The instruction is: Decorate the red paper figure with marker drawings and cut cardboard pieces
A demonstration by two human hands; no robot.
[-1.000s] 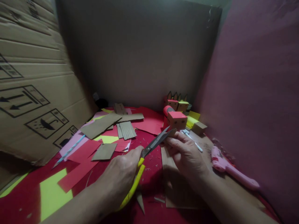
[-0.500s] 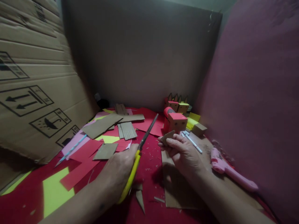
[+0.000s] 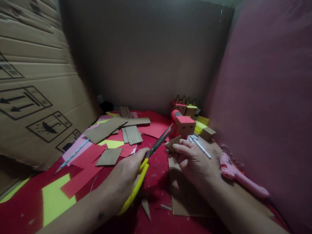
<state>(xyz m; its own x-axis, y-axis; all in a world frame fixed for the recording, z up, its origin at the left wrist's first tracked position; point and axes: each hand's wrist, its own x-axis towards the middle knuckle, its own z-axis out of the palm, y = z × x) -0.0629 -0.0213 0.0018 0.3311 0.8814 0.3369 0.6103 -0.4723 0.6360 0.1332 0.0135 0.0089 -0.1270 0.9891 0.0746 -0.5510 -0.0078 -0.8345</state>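
Note:
My left hand [image 3: 130, 169] is closed round the yellow-handled scissors [image 3: 140, 183], whose blades point up and to the right, slightly parted. Between the thumb and fingers of my right hand [image 3: 188, 157] is a small cardboard piece [image 3: 174, 143] with a pointed top. The blade tips reach close to this piece; I cannot tell whether they touch it. Just beyond my right hand stands a cardboard box figure [image 3: 185, 127] with a red top. A larger cardboard sheet [image 3: 181, 198] lies under my right forearm.
Cardboard pieces [image 3: 109, 157] and red paper strips [image 3: 81, 180] are strewn over the red cloth at left, near a blue striped pencil [image 3: 73, 155]. A pink glue gun [image 3: 240, 178] lies at right beside white pens [image 3: 202, 149]. A big carton [image 3: 48, 97] walls the left side.
The scissors' blades have parted and tilted right, bringing their tips nearer the cardboard piece. My right hand has barely moved. The view has shifted slightly.

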